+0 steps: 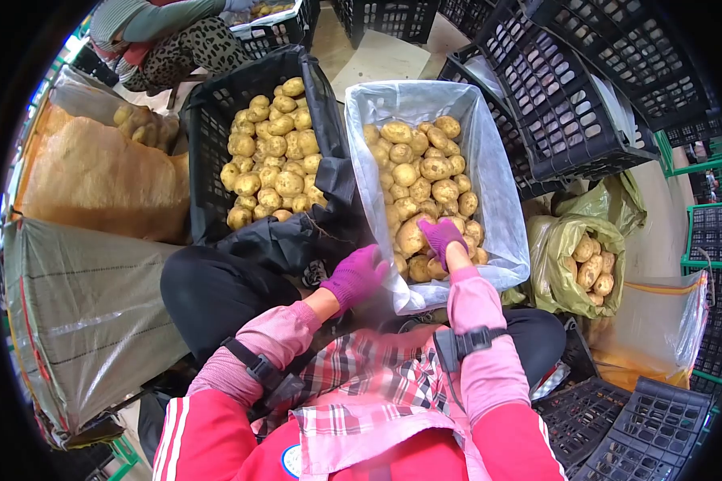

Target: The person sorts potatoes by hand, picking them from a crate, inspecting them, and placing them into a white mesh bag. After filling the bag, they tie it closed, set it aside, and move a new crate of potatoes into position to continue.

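My right hand, in a purple knit glove, reaches into a crate with a white liner. Its fingers close on a large potato at the near left of the pile. Many yellow-brown potatoes fill the lined crate. At that crate's near left edge, my left hand, gloved the same way, has its fingers drawn together on the rim of the liner; the fingertips are partly hidden. To the left stands a black crate with a dark liner, also full of potatoes.
Another person sits at the upper left beside a further crate. Stacked black crates rise at the upper right. Green bags of potatoes stand on the right, large sacks on the left. Flat black crates lie at lower right.
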